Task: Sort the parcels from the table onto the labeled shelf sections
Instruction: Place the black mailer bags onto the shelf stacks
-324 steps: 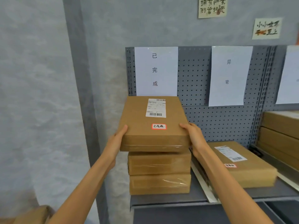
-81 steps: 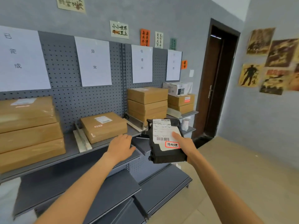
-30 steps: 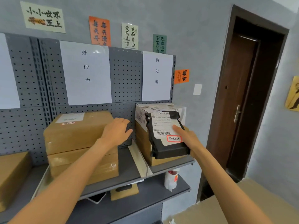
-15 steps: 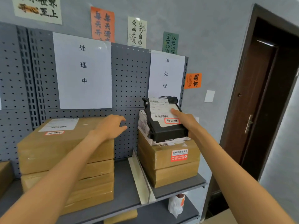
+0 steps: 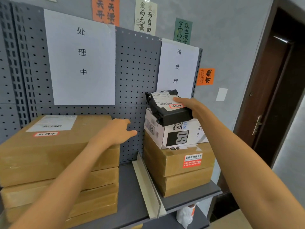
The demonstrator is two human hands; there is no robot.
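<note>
Grey pegboard shelf [image 5: 130, 192]: three brown boxes [image 5: 62, 162] left, two plus one white box [image 5: 178, 133] right. Right hand [image 5: 189, 106] grips one black parcel [image 5: 168, 109] atop white box, long axis toward pegboard. Left hand [image 5: 118, 131] fingers relaxed, empty.

Glossy black plastic parcel [image 5: 171, 111]; matt brown cardboard boxes [image 5: 54, 151].

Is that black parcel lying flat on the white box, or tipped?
Tipped. The black parcel slants, its near edge on the white box, its far end raised; the right hand grips it.
</note>
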